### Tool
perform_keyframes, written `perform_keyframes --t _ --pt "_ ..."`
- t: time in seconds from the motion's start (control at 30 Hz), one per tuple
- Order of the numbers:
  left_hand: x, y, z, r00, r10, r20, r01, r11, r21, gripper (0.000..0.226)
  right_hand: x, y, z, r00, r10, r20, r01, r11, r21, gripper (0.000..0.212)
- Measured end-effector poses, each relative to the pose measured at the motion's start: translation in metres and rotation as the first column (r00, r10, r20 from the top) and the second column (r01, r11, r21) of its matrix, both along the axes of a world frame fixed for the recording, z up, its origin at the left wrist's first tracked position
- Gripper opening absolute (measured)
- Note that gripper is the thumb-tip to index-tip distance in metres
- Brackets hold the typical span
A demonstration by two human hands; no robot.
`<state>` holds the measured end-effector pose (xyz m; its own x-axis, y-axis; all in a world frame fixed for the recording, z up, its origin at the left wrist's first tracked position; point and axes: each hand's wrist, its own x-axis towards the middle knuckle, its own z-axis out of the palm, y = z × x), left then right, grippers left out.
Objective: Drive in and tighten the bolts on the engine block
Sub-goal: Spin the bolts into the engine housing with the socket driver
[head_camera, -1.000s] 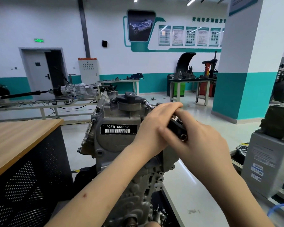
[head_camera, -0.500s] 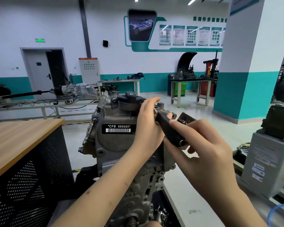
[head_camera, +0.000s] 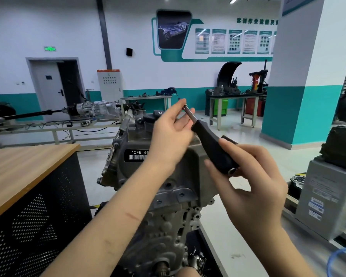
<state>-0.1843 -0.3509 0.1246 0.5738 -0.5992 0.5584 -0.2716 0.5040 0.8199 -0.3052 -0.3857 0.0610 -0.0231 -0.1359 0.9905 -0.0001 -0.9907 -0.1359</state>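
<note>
A grey engine block [head_camera: 164, 200] with a black barcode label reading "*CFB 66" stands upright in front of me. A black-handled driver [head_camera: 212, 144] with a short silver shaft is held above the block, its tip pointing up and away. My right hand [head_camera: 250, 180] grips the black handle from below. My left hand [head_camera: 172, 132] pinches the top end of the silver shaft between thumb and fingers. The tool's tip is clear of the block. No bolt is plainly visible in either hand.
A wood-topped cabinet [head_camera: 24, 168] with perforated black sides stands at the left. A grey box [head_camera: 326, 196] with a dark engine part on top sits at the right. A teal-and-white pillar [head_camera: 300, 96] and workbenches [head_camera: 234, 100] stand behind.
The driver has been lifted off the block and tilted up. My left hand slid from covering the tool's head to pinching the shaft's end. My right hand kept its hold on the handle.
</note>
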Motion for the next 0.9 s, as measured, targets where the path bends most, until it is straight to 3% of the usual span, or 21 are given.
perform_keyframes --t 0.1,0.17,0.3,0.47,0.53,0.67,0.77,0.9 --pt "0.016 0.018 0.014 0.949 -0.093 -0.301 0.060 0.991 -0.118 0.039 0.009 -0.003 -0.004 0.997 0.080 -0.011 -0.078 0.992 0.101 0.029" --pt "0.029 0.031 0.020 0.902 -0.128 -0.412 0.039 0.975 -0.219 0.028 0.018 0.000 -0.009 0.988 0.154 -0.027 -0.147 0.974 0.172 0.028" --pt "0.052 0.054 0.021 0.887 -0.026 -0.461 -0.095 0.967 -0.237 0.001 0.045 0.016 -0.018 0.949 0.309 -0.060 -0.282 0.920 0.272 0.026" --pt "0.088 0.107 0.028 0.880 0.101 -0.464 -0.222 0.951 -0.214 0.009 0.096 0.056 -0.017 0.832 0.533 -0.158 -0.435 0.801 0.412 0.039" --pt "0.102 0.135 0.032 0.884 0.157 -0.440 -0.270 0.940 -0.208 0.011 0.120 0.078 -0.011 0.752 0.619 -0.228 -0.474 0.747 0.466 0.046" --pt "0.127 0.197 0.029 0.875 0.294 -0.385 -0.383 0.906 -0.178 0.013 0.170 0.121 -0.003 0.523 0.808 -0.271 -0.570 0.568 0.594 0.035" --pt "0.136 0.248 0.017 0.846 0.412 -0.338 -0.468 0.877 -0.103 0.013 0.206 0.164 -0.007 0.329 0.921 -0.209 -0.604 0.375 0.703 0.025" --pt "0.144 0.318 -0.007 0.739 0.584 -0.336 -0.600 0.797 0.067 0.010 0.240 0.230 -0.026 0.058 0.992 -0.115 -0.583 0.128 0.803 0.014"
